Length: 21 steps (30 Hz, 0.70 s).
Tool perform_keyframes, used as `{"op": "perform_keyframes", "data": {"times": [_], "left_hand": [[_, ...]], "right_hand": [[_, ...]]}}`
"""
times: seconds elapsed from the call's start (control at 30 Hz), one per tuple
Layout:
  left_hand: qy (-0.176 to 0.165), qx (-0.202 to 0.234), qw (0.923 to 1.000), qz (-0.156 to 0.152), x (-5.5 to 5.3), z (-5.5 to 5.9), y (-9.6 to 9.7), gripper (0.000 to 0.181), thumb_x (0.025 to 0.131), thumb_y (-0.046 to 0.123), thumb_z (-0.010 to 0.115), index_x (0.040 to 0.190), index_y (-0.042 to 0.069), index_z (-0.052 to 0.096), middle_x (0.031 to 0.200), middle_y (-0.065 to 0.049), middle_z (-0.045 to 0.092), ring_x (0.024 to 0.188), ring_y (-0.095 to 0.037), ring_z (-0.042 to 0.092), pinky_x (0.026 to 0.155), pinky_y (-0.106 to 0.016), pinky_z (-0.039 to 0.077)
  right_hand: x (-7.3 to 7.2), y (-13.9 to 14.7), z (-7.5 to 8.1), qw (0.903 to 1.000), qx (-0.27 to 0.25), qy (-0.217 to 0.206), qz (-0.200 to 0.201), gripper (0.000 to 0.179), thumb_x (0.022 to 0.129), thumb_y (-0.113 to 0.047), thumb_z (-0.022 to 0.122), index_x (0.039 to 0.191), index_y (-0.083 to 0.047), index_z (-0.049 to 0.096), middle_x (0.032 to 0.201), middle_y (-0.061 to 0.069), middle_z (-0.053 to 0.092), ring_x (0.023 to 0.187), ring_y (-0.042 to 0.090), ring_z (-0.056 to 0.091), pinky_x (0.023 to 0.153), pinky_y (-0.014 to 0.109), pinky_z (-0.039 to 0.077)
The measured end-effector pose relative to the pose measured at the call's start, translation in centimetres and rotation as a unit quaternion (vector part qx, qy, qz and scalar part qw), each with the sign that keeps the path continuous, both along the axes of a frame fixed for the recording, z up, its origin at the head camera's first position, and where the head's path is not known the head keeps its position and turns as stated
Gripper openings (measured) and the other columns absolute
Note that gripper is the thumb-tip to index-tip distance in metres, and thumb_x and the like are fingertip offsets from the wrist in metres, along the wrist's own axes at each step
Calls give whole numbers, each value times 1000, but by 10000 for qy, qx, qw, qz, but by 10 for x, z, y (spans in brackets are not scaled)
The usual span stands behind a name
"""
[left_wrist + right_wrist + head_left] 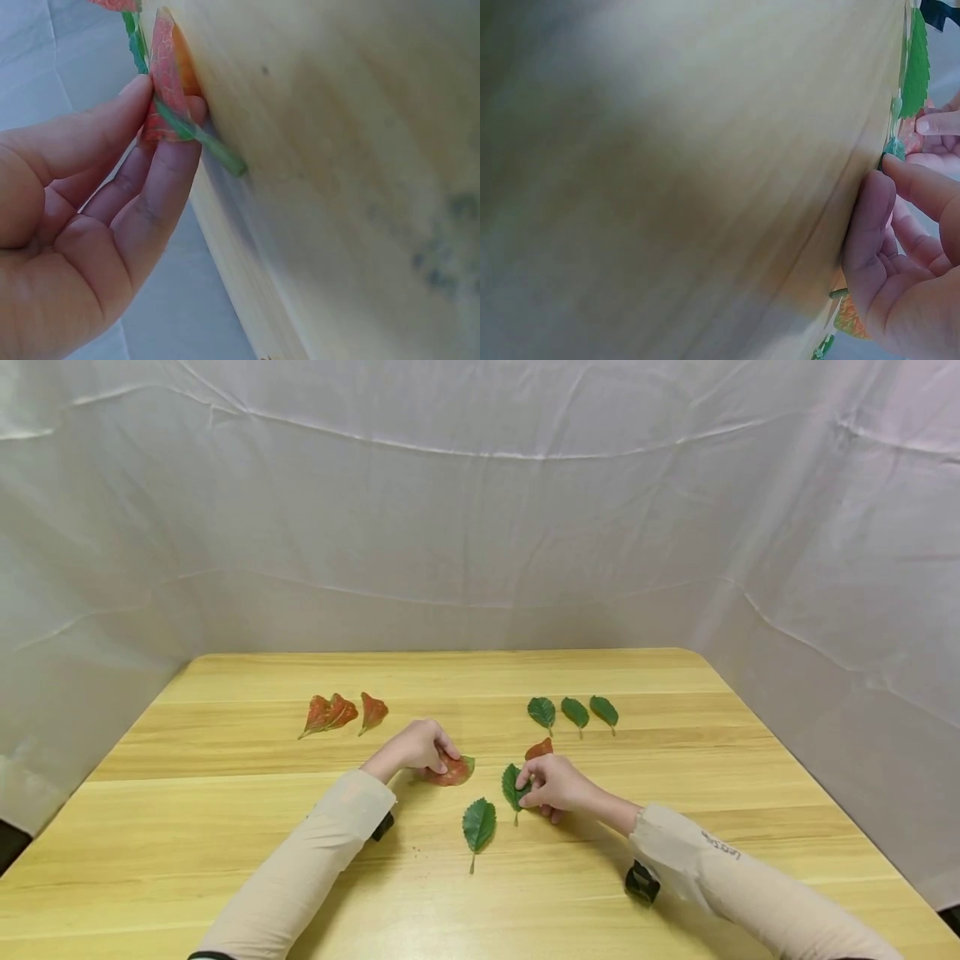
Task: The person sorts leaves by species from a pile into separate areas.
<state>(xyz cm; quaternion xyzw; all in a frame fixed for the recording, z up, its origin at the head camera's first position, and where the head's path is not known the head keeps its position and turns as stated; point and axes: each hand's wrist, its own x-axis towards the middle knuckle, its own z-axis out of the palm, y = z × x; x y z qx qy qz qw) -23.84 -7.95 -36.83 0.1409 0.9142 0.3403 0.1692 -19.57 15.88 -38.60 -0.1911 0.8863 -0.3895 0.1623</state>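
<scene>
My left hand (420, 748) pinches a red leaf (455, 772) with a green tip, just left of the table's middle. In the left wrist view, thumb and fingers grip that red leaf (169, 75) beside its green stem, close over the wood. My right hand (558, 783) pinches the right edge of a green toothed leaf (511, 785), partly covered by the fingertips. Behind the right hand, another red leaf (539, 748) shows only in part. A second green leaf (479, 823) lies nearer me between the hands, stem towards me.
Several red leaves lie at the back left, two overlapping (328, 713) and one apart (372, 712). At the back right three green leaves (575, 712) form a row. White cloth (480, 527) surrounds the wooden table (225, 827) at the back and sides.
</scene>
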Motion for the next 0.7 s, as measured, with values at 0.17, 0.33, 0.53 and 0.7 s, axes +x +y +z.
{"op": "perform_keyframes", "data": {"times": [0.17,0.33,0.53,0.7], "left_hand": [[4,267,9996,59,0,0,0,21,72,-11,66,88,1,69,80,-5,61,67,-16,54,52,-24,46],[369,378,9986,13,-2,4,-1,17,73,-11,65,87,0,69,83,-6,63,72,-17,56,60,-26,48],[574,460,9972,148,-4,6,-4,15,76,-8,63,86,1,69,88,-7,64,77,-18,57,68,-29,48],[607,499,9965,275,-7,7,-9,17,77,-8,63,89,2,69,95,-10,63,84,-22,56,64,-27,48]], "right_hand": [[0,0,0,10000,37,8,12,12,76,0,68,85,-1,60,53,4,51,39,11,47,38,29,46],[0,0,1,10000,42,22,59,11,76,0,67,85,-1,60,53,4,50,39,11,47,38,29,46],[-1,1,1,9998,62,55,157,9,79,-7,67,83,-3,61,51,5,50,39,12,47,37,30,46],[-1,1,0,9998,51,55,159,11,78,-8,68,83,-2,60,51,5,49,38,12,47,37,30,46]]}}
